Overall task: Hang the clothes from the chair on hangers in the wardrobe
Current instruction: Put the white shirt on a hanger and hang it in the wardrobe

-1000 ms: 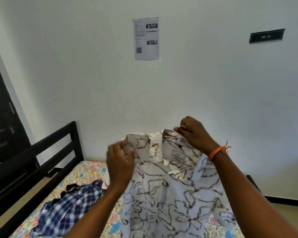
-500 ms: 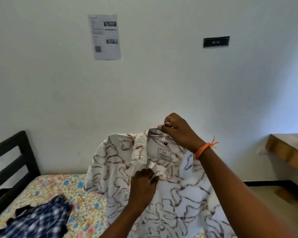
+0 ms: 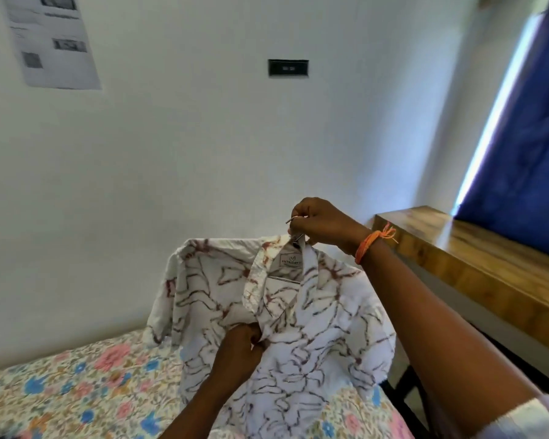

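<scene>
The printed shirt hangs upright from the wire hanger's hook, pinched in the right hand directly above, while the nearer, lower left hand pinches its front placket over the bed.

A white shirt printed with brown line patterns hangs upright in the air on a thin metal hanger, above a bed. Its collar is spread open, showing the neck label; the short sleeves droop at both sides, the front placket gathered together.
</scene>
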### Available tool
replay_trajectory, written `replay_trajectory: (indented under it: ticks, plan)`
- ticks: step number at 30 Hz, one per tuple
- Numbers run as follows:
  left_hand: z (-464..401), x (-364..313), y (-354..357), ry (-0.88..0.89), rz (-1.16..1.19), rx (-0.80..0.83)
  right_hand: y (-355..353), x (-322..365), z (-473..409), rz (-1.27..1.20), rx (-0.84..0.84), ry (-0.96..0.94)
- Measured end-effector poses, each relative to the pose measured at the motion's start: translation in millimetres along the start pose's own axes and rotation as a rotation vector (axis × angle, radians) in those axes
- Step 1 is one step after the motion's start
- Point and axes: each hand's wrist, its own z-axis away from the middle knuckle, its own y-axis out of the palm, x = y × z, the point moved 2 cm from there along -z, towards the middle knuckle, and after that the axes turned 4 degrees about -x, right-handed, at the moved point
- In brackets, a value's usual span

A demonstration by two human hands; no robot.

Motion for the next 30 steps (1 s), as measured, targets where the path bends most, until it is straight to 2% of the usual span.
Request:
replay_trajectory:
  ticks: [2,6,9,11,13,15,17,18,19,24,30]
  plan:
    - [-4.0,-16.7,7.9,0.009,-0.027,0.16,-13.7,-9.4,16.0,0.029,-0.056,0.032]
    - [-5.4,-86.7,1.5,0.126,-0.271,0.612,-46.9,-26.0,56.2,0.116,-0.232,0.071]
    - [-10.3,-146.1,-27.7,0.059,-0.468,0.779,-73.4,-44.6,85.8,0.155,-0.29,0.127]
    - [-14.9,-190.3,-49.6,0.123,-0.476,0.769,-91.9,-55.3,108.9,0.163,-0.333,0.175]
    - [-22.1,-235.3,-64.4,0.402,-0.429,0.568,-110.0,-62.5,133.2,0.143,-0.394,0.219]
    - [-24.3,-284.7,-69.5,0.622,-0.217,0.302,-128.6,-68.7,157.3,0.128,-0.458,0.247]
    - [-19.8,-325.6,-61.8,0.746,0.033,0.12,-145.8,-74.4,180.4,0.124,-0.5,0.271]
    - [-16.4,-346.3,-50.3,0.797,0.061,0.084,-156.0,-77.8,193.7,0.124,-0.523,0.281]
    - [-12.6,-364.7,-36.9,0.828,0.027,0.087,-165.3,-81.6,205.6,0.118,-0.542,0.292]
    - [5.9,-443.8,52.7,0.923,-0.118,0.3,-224.1,-102.0,274.9,0.028,-0.699,0.35]
    - [51.5,-554.7,132.0,1.073,0.074,0.486,-325.6,-130.4,382.4,-0.014,-0.875,0.395]
